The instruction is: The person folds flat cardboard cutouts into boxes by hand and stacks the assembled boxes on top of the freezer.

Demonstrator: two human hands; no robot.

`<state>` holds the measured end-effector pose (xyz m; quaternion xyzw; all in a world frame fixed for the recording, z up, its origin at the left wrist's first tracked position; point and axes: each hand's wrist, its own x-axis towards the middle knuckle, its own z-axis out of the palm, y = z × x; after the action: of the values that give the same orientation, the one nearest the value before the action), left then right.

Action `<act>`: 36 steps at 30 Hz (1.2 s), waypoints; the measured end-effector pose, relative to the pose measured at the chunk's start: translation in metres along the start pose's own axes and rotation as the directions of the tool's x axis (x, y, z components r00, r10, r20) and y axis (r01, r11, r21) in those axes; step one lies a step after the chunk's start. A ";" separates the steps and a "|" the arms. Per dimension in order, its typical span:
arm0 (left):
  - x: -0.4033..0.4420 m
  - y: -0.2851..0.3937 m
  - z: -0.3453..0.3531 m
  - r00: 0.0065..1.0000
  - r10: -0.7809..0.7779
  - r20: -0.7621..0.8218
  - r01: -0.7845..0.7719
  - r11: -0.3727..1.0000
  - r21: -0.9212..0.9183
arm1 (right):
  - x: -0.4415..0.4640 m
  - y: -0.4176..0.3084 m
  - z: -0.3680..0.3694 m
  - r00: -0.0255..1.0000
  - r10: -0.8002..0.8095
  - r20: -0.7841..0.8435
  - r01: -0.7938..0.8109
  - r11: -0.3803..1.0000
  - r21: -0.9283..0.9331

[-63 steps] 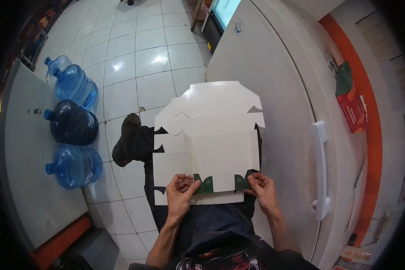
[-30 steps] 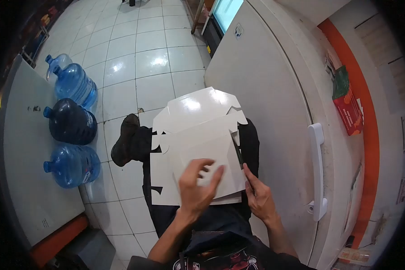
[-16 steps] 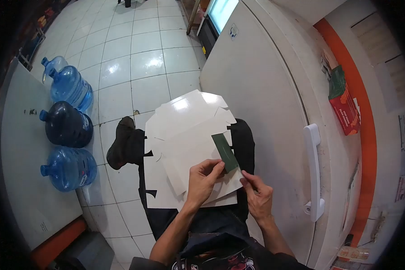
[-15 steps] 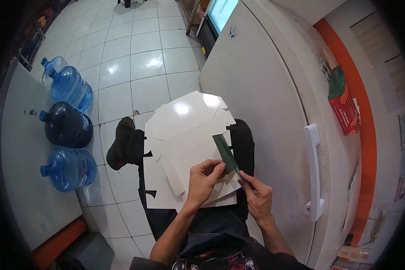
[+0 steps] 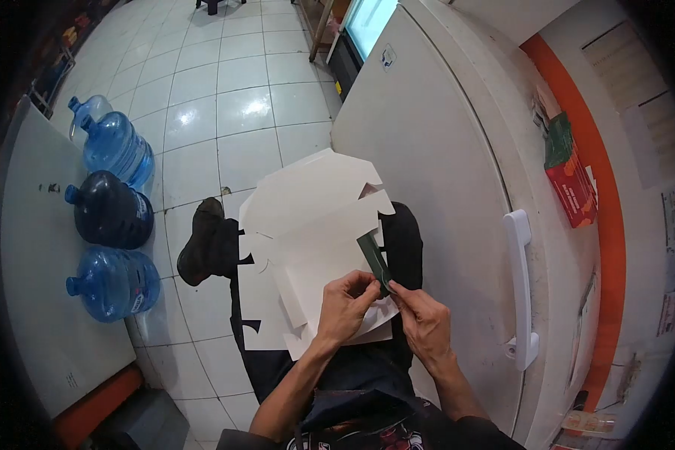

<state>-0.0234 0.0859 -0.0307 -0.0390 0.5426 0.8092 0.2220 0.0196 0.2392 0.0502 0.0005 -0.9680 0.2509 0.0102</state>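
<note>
White die-cut cardboard box blanks (image 5: 307, 225) lie stacked across my lap. The top sheet has its right edge raised, showing a green outer side as a narrow side flap (image 5: 373, 255). My left hand (image 5: 347, 306) pinches the near right corner of that sheet from the inner side, thumb and forefinger closed at the flap's lower end. Just to its right, my right hand (image 5: 425, 315) grips the same corner from outside, its fingers bent together. The corner tabs are partly hidden by my fingers.
Large blue water jugs (image 5: 116, 281) stand on the tiled floor (image 5: 195, 161) at the left. A white chest freezer (image 5: 427, 165) with a white handle (image 5: 521, 289) is close on my right. A red and green box (image 5: 570, 172) sits on its far side.
The top sheet's right side flap has been bent more upright, and a gap has opened near its far corner. My right hand has come slightly closer to my left at the near corner.
</note>
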 end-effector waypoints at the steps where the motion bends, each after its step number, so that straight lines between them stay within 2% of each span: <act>1: 0.000 -0.004 0.000 1.000 0.002 -0.007 -0.002 1.000 -0.009 | 0.000 0.000 0.000 1.000 0.005 -0.003 -0.005 1.000 0.014; 3: 0.001 -0.010 0.002 1.000 0.009 -0.023 -0.009 1.000 -0.026 | -0.001 0.001 0.002 1.000 0.012 -0.008 -0.012 0.999 0.042; 6: 0.002 -0.007 0.007 0.996 -0.022 -0.089 0.013 0.995 -0.099 | -0.003 0.009 0.004 0.997 -0.058 -0.054 0.063 0.993 0.101; 15: 0.003 -0.013 0.006 1.000 0.003 -0.015 -0.003 1.000 -0.012 | 0.003 0.009 0.008 0.998 -0.009 -0.069 0.021 0.984 0.178; 18: 0.004 -0.012 0.007 0.998 0.059 -0.004 -0.059 0.995 0.076 | 0.003 0.005 0.011 0.996 0.044 -0.084 -0.032 0.989 0.141; 21: 0.001 -0.006 0.009 0.998 0.057 0.006 -0.057 0.991 0.121 | 0.004 -0.003 0.007 0.987 0.155 -0.045 -0.150 0.984 0.097; 24: 0.000 -0.001 0.008 0.998 0.065 0.004 -0.065 0.978 0.198 | 0.006 -0.003 0.007 0.985 0.169 -0.045 -0.166 0.985 0.052; 27: -0.002 -0.007 0.013 0.995 0.099 0.015 -0.100 0.972 0.211 | 0.008 0.001 0.010 0.996 0.074 -0.050 -0.073 0.997 0.013; 30: -0.003 -0.010 0.017 0.993 0.117 -0.018 -0.113 0.983 0.143 | 0.012 0.008 0.009 1.000 0.010 -0.007 -0.010 1.000 0.029; 33: 0.004 -0.024 0.015 0.980 0.190 -0.059 -0.184 0.979 0.090 | 0.015 0.007 0.006 1.000 0.016 0.015 -0.018 0.996 0.085; 36: 0.011 -0.027 0.015 0.977 0.172 -0.123 -0.191 0.968 -0.164 | 0.014 -0.003 0.001 0.986 0.155 0.053 -0.161 0.978 0.133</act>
<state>-0.0200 0.1108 -0.0510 -0.0522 0.4821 0.8672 0.1129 0.0057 0.2363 0.0513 -0.0705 -0.9455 0.3165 -0.0305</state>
